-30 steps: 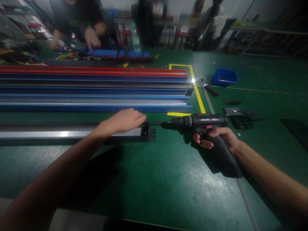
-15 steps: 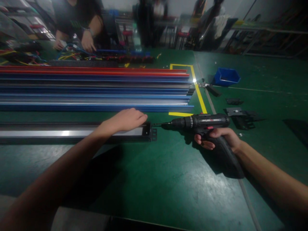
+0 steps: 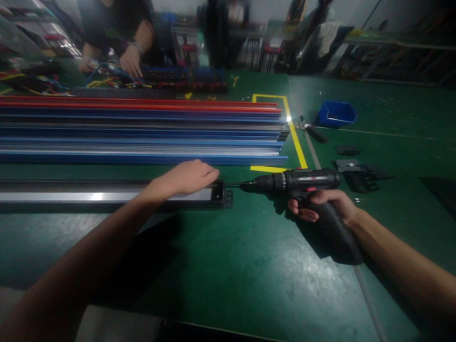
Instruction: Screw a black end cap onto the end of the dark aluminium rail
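Observation:
A long black metal profile [image 3: 121, 195] with a silvery strip along its top lies across the table. Over its right end rests my left hand [image 3: 188, 176], closed on it, with the fingertips hidden on the far side. A black slotted end bracket [image 3: 229, 199] sits at that end. My right hand [image 3: 320, 204] is wrapped around the handle of a black cordless drill [image 3: 309, 179], which lies level and points left. The drill's bit [image 3: 237, 184] reaches the end of the profile near the bracket; its exact tip is hard to make out.
Behind lie several red and blue metal profiles [image 3: 142, 137], beside yellow tape [image 3: 297, 145]. To the right are a blue bin [image 3: 337, 114] and black brackets [image 3: 359, 175]. A co-worker's hand [image 3: 131, 61] is among coloured wires [image 3: 103, 81] across the table.
My hands, the drill and the profile hold almost the same positions; the view shifts very slightly. Across the table, the co-worker's hands have moved a little among the wires.

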Demonstrator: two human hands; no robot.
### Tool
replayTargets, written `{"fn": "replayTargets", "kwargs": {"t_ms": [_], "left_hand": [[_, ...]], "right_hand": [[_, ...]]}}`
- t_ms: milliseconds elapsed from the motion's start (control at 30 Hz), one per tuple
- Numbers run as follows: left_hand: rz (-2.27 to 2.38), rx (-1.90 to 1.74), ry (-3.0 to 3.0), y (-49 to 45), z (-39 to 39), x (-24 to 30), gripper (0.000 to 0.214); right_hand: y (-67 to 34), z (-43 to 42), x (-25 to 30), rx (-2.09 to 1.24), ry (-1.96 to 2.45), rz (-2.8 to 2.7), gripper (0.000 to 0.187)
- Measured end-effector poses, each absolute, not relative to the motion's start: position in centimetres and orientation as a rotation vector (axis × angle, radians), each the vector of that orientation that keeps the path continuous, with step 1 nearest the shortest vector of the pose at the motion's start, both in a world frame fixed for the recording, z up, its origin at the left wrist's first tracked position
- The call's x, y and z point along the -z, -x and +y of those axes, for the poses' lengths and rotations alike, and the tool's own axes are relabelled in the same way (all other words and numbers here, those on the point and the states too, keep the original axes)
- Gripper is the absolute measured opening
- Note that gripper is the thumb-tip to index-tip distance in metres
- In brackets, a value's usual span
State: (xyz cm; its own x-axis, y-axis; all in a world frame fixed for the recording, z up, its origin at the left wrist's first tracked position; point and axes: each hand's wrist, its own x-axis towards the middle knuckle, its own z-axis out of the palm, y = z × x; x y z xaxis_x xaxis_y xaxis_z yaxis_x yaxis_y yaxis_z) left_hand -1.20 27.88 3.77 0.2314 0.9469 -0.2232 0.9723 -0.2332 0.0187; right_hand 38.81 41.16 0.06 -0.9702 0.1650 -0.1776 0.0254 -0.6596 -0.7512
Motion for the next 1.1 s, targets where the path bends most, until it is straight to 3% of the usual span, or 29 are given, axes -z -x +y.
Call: {"fn": "replayTargets", "kwargs": {"t_ms": [1100], "left_hand": [[1.840,0.212,-2.299,0.93,27.73,-4.06,0.057]], "right_hand": [[-38.86,40.98,-0.24,-2.744,0.394,-1.302,0.039]]}}
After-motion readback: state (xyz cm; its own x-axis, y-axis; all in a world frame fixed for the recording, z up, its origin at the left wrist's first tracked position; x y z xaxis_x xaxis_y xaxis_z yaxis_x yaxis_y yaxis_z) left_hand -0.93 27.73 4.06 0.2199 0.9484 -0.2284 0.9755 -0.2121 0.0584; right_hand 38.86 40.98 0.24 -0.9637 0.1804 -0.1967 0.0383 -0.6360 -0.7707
